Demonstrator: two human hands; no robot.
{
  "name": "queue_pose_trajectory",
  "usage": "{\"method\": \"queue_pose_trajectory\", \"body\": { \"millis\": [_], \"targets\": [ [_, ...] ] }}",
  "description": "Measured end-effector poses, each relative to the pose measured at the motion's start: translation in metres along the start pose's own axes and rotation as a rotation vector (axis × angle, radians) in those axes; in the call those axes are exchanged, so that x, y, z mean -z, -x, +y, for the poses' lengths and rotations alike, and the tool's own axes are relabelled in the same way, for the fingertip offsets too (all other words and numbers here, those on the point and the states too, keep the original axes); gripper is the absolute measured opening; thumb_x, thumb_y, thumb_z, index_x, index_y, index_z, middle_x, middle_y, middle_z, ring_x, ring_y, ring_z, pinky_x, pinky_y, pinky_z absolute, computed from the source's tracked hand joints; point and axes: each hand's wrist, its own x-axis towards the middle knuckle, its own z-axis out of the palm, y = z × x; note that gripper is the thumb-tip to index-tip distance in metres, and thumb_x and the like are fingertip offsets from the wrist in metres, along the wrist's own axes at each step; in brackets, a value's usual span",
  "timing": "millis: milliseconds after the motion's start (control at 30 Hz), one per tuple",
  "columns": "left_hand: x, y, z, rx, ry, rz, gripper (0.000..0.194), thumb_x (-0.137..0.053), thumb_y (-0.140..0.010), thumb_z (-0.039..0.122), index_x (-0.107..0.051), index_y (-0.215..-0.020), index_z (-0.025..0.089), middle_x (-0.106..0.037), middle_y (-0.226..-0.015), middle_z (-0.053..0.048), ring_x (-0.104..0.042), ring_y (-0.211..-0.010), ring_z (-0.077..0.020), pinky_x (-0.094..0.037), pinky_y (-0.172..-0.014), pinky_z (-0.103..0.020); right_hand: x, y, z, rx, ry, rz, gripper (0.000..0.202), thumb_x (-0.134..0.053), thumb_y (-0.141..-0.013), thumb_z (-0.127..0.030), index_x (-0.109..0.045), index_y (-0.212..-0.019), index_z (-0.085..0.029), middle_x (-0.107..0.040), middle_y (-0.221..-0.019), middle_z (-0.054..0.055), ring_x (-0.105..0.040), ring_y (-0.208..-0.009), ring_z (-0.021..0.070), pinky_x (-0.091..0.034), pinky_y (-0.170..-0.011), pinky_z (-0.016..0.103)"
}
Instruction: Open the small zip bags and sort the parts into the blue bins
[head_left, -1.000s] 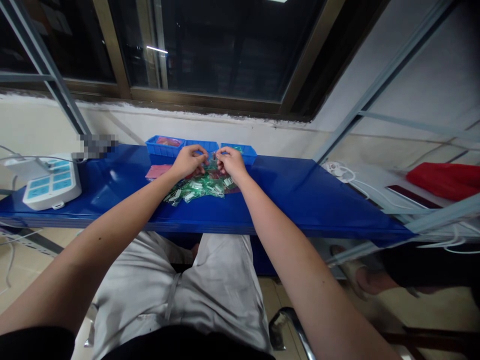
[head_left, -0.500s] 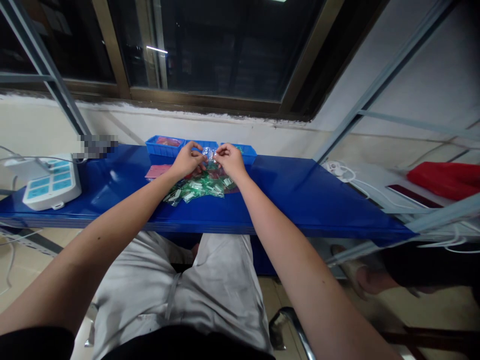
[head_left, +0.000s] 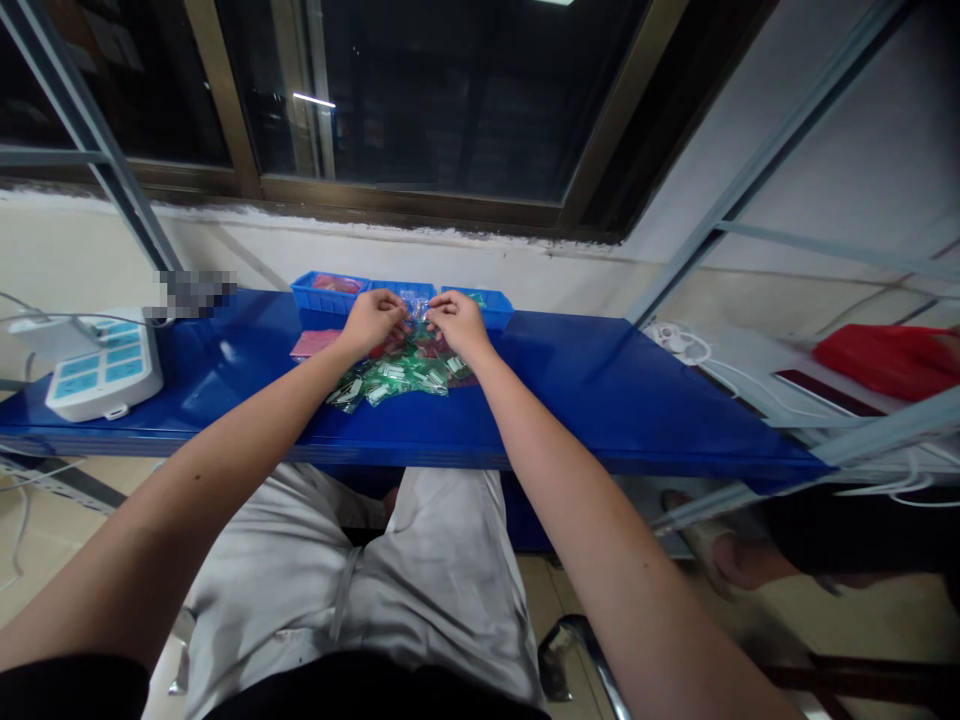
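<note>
Between my two hands a small clear plastic bag point(head_left: 416, 308) is stretched, its contents too small to make out. My left hand point(head_left: 379, 318) pinches its left edge between thumb and fingertips. At the opposite edge my right hand point(head_left: 455, 318) is closed in a similar pinch. Just below the hands lies a heap of small green plastic packets point(head_left: 397, 376) with pale pieces in them. A pink packet point(head_left: 313, 343) lies flat to the left of the heap. Behind my hands stand blue bins, the left bin point(head_left: 330, 298) with pink packets and the right bin point(head_left: 495, 305) with something green.
A white power strip point(head_left: 109, 370) with blue sockets lies on the left of the blue table point(head_left: 577, 400). Shelf posts rise at both sides. On a side surface at right are a red cloth-like item point(head_left: 892, 360), a phone point(head_left: 827, 392) and white cables. A person's foot point(head_left: 739, 560) shows at lower right.
My fingers have shifted slightly on the clear bag, and the left fingers are curled closer together. The heap and bins stay where they were.
</note>
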Motion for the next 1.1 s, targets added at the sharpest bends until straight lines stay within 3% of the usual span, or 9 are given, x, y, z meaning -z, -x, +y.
{"method": "queue_pose_trajectory", "body": {
  "millis": [333, 533, 600, 667, 767, 833, 967, 1100],
  "targets": [
    [0.011, -0.023, -0.015, 0.034, 0.347, 0.196, 0.014, -0.059, -0.078, 0.003, -0.051, -0.082, 0.015, -0.065, -0.066, -0.004, -0.072, -0.07, -0.0207, -0.058, -0.083, -0.042, -0.002, 0.007, -0.009, -0.13, 0.036, -0.055, 0.007, -0.062, -0.084, -0.012, -0.059, -0.08, -0.018, -0.062, -0.065, -0.001, -0.058, -0.048, 0.0087, -0.039, -0.038, 0.016],
    [0.016, -0.031, -0.018, 0.075, 0.464, 0.119, 0.025, -0.06, -0.073, 0.003, -0.057, -0.096, 0.014, -0.072, -0.097, -0.012, -0.072, -0.095, -0.0204, -0.055, -0.095, -0.037, -0.003, 0.007, -0.006, -0.149, 0.015, -0.091, 0.011, -0.058, -0.086, -0.009, -0.058, -0.079, -0.018, -0.06, -0.062, -0.002, -0.057, -0.046, 0.008, -0.039, -0.037, 0.015],
    [0.018, -0.03, -0.02, 0.058, 0.344, 0.092, 0.025, -0.059, -0.074, 0.007, -0.059, -0.098, 0.014, -0.072, -0.104, -0.015, -0.072, -0.093, -0.0221, -0.056, -0.093, -0.04, -0.003, 0.007, -0.006, -0.149, 0.017, -0.095, 0.012, -0.057, -0.087, -0.008, -0.058, -0.079, -0.018, -0.06, -0.062, -0.003, -0.057, -0.046, 0.0078, -0.039, -0.037, 0.015],
    [0.021, -0.028, -0.022, -0.005, 0.069, 0.069, 0.022, -0.058, -0.075, 0.011, -0.062, -0.096, 0.012, -0.072, -0.102, -0.016, -0.072, -0.089, -0.0239, -0.056, -0.091, -0.043, -0.002, 0.007, -0.006, -0.148, 0.023, -0.095, 0.013, -0.055, -0.087, -0.008, -0.058, -0.079, -0.017, -0.06, -0.062, -0.003, -0.057, -0.045, 0.0077, -0.039, -0.037, 0.015],
    [0.023, -0.022, -0.022, -0.192, -0.444, -0.036, 0.023, -0.058, -0.075, 0.016, -0.069, -0.095, 0.013, -0.073, -0.101, -0.015, -0.069, -0.096, -0.0272, -0.051, -0.096, -0.043, -0.002, 0.007, -0.007, -0.139, 0.024, -0.096, 0.012, -0.056, -0.087, -0.009, -0.059, -0.079, -0.017, -0.06, -0.061, -0.002, -0.057, -0.045, 0.0082, -0.04, -0.036, 0.016],
    [0.021, -0.017, -0.022, -0.324, -0.667, -0.153, 0.032, -0.058, -0.075, 0.018, -0.071, -0.104, 0.015, -0.073, -0.11, -0.013, -0.066, -0.104, -0.0277, -0.047, -0.099, -0.04, -0.003, 0.007, -0.006, -0.137, 0.025, -0.098, 0.012, -0.056, -0.087, -0.009, -0.059, -0.078, -0.017, -0.06, -0.061, -0.002, -0.057, -0.046, 0.0084, -0.04, -0.036, 0.016],
    [0.014, -0.012, -0.024, -0.439, -0.861, -0.298, 0.045, -0.058, -0.074, 0.017, -0.067, -0.118, 0.016, -0.073, -0.105, -0.012, -0.067, -0.099, -0.0275, -0.048, -0.092, -0.036, -0.003, 0.007, -0.004, -0.142, 0.019, -0.096, 0.013, -0.057, -0.087, -0.01, -0.058, -0.077, -0.018, -0.06, -0.06, -0.003, -0.056, -0.045, 0.0082, -0.039, -0.036, 0.016],
    [0.013, -0.014, -0.028, -0.451, -0.922, -0.284, 0.032, -0.059, -0.075, 0.017, -0.071, -0.104, 0.017, -0.073, -0.087, -0.011, -0.067, -0.085, -0.0261, -0.047, -0.083, -0.034, -0.004, 0.006, -0.001, -0.132, 0.018, -0.105, 0.011, -0.06, -0.086, -0.013, -0.059, -0.076, -0.018, -0.06, -0.059, -0.002, -0.056, -0.047, 0.0088, -0.039, -0.037, 0.016]
  ]
}}
